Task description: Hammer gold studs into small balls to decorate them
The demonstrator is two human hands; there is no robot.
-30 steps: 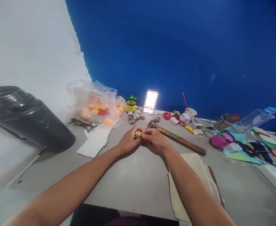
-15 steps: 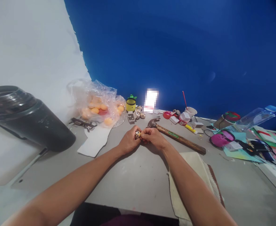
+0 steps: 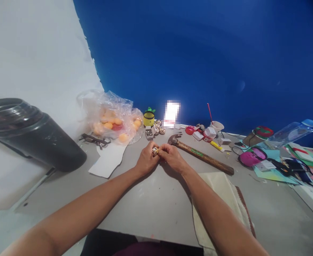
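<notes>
1. Center of frame: your left hand (image 3: 147, 158) holds a studded ball (image 3: 154, 151), fingers curled closed around it.
2. Your right hand (image 3: 172, 156) meets it, thumb and forefinger pinched at the ball's right side; whether a small piece sits between them, cannot tell.
3. Hammer (image 3: 204, 156) lies on the desk (image 3: 156, 209), right of your hands.
4. Open small box (image 3: 149, 133) beyond them, upper center.

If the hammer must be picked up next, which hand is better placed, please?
Probably the right hand: it is nearer to the hammer, whose handle extends to the right. The left hand is farther away and holds the shiny ball; the right fingertips are at it too.
</notes>
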